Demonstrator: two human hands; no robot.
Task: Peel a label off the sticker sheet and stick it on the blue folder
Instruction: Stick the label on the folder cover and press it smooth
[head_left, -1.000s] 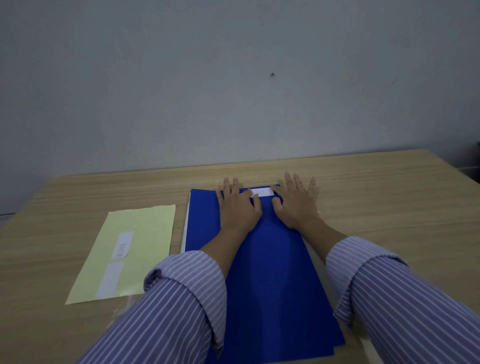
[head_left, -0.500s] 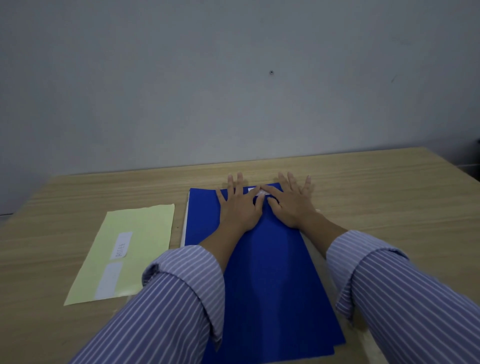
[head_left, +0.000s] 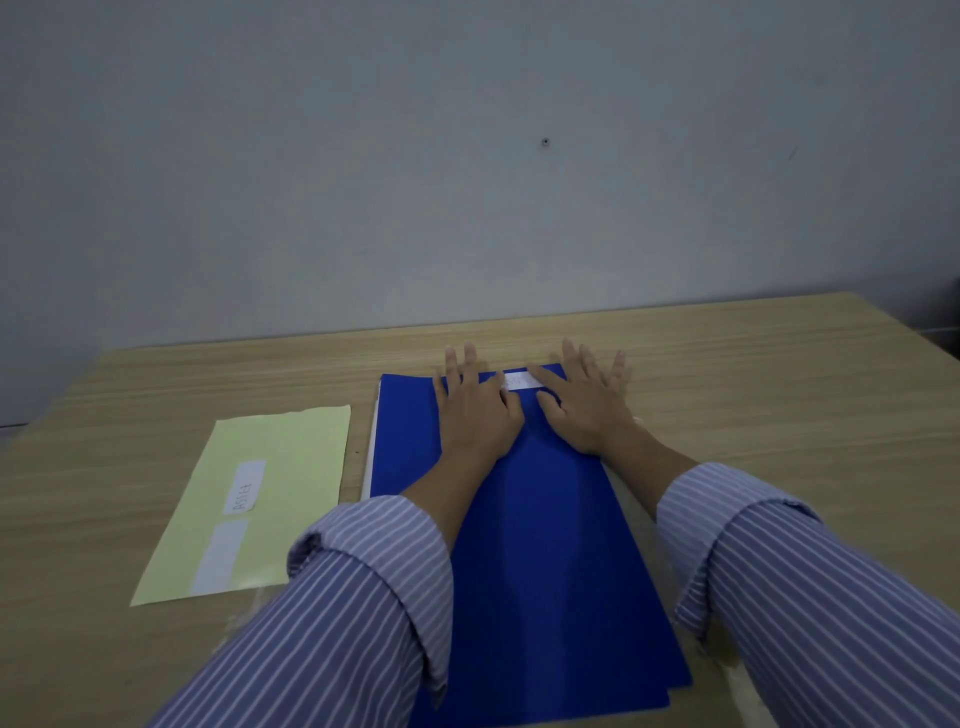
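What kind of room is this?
Probably an office or study room: a plain wooden desk against a bare wall, with a blue folder and a yellow sticker sheet on it.

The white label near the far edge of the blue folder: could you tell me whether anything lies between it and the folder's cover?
Nothing visible does. The white label lies flat on the blue folder, near its far edge, between the left hand and the right hand, both spread flat beside it.

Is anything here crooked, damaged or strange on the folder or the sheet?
Nothing stands out. The white label lies flat and roughly parallel to the far edge of the blue folder, between both hands. The yellow sticker sheet lies flat beside it.
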